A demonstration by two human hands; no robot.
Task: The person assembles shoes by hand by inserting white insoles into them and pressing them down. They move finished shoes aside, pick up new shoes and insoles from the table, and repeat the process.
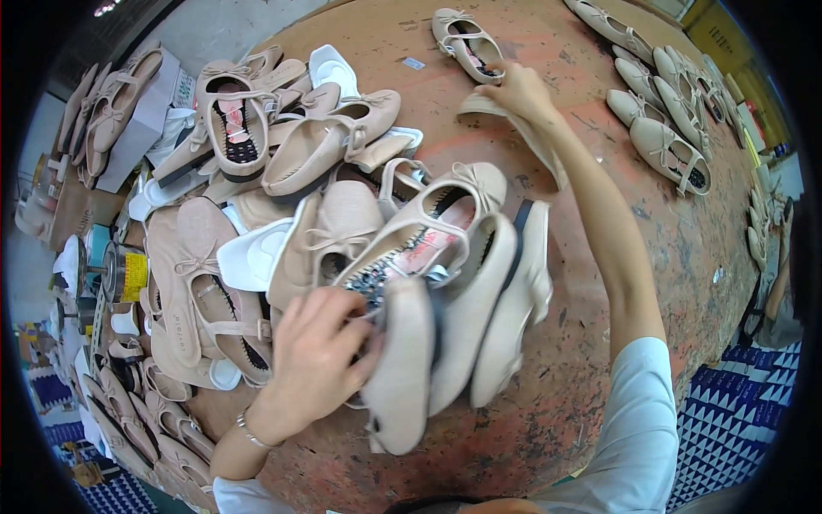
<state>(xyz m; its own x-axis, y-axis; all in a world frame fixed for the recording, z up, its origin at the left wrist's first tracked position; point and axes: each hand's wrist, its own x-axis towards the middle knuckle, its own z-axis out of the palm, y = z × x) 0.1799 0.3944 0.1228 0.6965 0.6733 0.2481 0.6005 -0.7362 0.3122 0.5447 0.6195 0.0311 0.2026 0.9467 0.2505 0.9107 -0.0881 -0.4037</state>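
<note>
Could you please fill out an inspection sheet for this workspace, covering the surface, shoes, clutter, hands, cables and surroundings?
Surface: brown tabletop, worn, with reddish patches and dark scuffs.
Job's things: beige shoes heaped at centre and left, many with bows; another shoe group at upper right; a single shoe at top.
Clutter: white moulded pieces among the heap; a small pale tag near the single shoe.
Hands: left hand at a blurred shoe; right hand at a curved beige piece, beside the single shoe; both grips partly hidden.
Cables: nothing seen clearly.
Surroundings: white box at left; blue-and-white patterned material at lower right.
</note>
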